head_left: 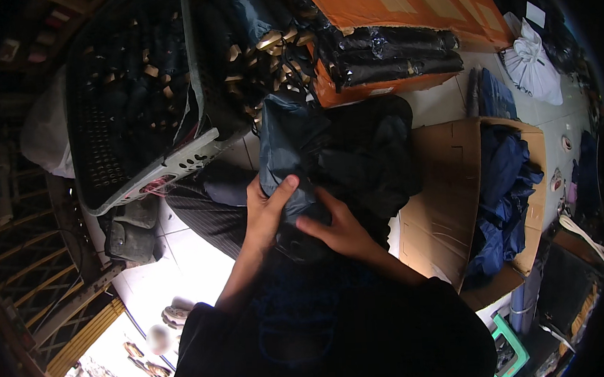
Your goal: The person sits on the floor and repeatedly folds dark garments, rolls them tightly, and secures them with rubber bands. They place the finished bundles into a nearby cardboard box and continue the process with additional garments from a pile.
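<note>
A bundle of thin, slightly shiny dark blue-grey cloth is held up in front of my chest, its long end pointing away from me. My left hand grips its near left side, thumb laid on top. On the near right, my right hand pinches the same cloth, with the thumb pointing left. What may be inside the bundle is hidden. More dark cloth lies over my lap just beyond the right hand.
A grey plastic basket at the left holds many dark rolled bundles with tan ends; similar bundles pile behind. An orange-brown carton stands beyond black wrapped packs. Blue cloth fills a cardboard box at right.
</note>
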Tool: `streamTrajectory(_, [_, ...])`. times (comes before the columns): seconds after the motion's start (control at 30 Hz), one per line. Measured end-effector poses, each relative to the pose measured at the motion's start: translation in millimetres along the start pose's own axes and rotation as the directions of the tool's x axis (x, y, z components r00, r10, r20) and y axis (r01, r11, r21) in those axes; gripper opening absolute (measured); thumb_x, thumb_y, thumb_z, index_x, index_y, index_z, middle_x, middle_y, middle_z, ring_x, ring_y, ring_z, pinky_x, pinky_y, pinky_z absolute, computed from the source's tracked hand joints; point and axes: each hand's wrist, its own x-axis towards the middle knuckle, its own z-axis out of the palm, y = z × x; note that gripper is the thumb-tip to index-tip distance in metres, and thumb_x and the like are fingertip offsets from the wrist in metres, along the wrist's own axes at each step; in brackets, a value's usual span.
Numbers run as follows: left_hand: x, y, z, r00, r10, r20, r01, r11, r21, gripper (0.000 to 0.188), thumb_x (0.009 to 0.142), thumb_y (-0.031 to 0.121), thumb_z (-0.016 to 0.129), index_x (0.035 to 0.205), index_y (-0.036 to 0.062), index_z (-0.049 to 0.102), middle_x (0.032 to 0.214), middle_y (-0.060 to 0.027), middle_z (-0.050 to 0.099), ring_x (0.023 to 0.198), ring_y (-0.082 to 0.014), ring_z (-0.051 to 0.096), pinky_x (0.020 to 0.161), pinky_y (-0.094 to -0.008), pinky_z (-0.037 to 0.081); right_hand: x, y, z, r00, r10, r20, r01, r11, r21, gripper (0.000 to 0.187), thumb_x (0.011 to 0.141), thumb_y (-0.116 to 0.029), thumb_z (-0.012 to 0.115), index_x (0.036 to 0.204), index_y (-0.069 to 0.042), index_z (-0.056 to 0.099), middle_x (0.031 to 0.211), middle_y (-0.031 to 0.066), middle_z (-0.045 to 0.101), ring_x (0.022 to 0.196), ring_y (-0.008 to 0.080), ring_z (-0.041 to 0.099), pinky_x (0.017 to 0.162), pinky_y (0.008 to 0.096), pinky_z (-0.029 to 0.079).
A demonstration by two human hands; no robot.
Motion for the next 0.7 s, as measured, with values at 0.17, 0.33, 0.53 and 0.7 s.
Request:
streamTrajectory(0.17, [-8.7, -8.6, 3.7, 0.999, -0.005, -0.04, 0.0, 0.991, -0.133, 0.038, 0.087, 0.029, 0.067, 0.103, -0.0051, 0.061, 0.095, -0.0131, 0.068, 0.086, -0.0193, 0.066, 0.081, -0.031, 0.051, -5.2, 13.0, -10.3, 0.99, 0.083, 0.112, -0.086, 0.996, 0.025, 0.072, 0.083, -0.012, 0.07, 0.142, 0.002, 0.031, 0.135, 0.0144, 0.048, 0.128, 0.0214, 0.042, 0.108, 0.0337, 0.03])
streamTrajectory(0.33, [-23.9, -15.3, 5.0, 0.995, -0.06, 0.078, 0.077, 0.966, -0.245, 0.044, 0.088, 0.03, 0.066, 0.111, -0.0069, 0.059, 0.108, -0.0175, 0.065, 0.1, -0.022, 0.063, 0.09, -0.0337, 0.049, -4.8, 30.3, 4.4, 0.999, -0.011, 0.03, 0.01, 1.0, 0.029, 0.071, 0.085, -0.021, 0.068, 0.143, -0.001, 0.032, 0.14, 0.0206, 0.043, 0.133, 0.028, 0.039, 0.109, 0.0375, 0.03])
streamTrajectory(0.53, [-18.4, 9.7, -10.2, 0.953, -0.11, 0.283, 0.141, 0.986, -0.092, 0.053, 0.088, 0.027, 0.066, 0.126, -0.0068, 0.052, 0.12, -0.0199, 0.061, 0.11, -0.024, 0.059, 0.098, -0.0354, 0.044, -3.5, 38.2, -9.2, 0.991, -0.055, 0.12, 0.031, 0.981, 0.194, 0.063, 0.088, -0.024, 0.065, 0.14, 0.0, 0.038, 0.139, 0.0201, 0.044, 0.133, 0.0279, 0.038, 0.109, 0.0382, 0.03])
streamTrajectory(0.7, [-8.6, 13.2, -17.8, 0.933, 0.003, 0.36, 0.037, 0.994, -0.102, 0.047, 0.086, 0.022, 0.068, 0.12, -0.0067, 0.055, 0.118, -0.0211, 0.061, 0.108, -0.0249, 0.061, 0.095, -0.0359, 0.047, -6.0, 20.8, 0.7, 0.999, 0.021, -0.025, -0.017, 0.988, 0.155, 0.061, 0.09, -0.027, 0.062, 0.139, 0.001, 0.039, 0.14, 0.0206, 0.043, 0.132, 0.0279, 0.038, 0.109, 0.0374, 0.029])
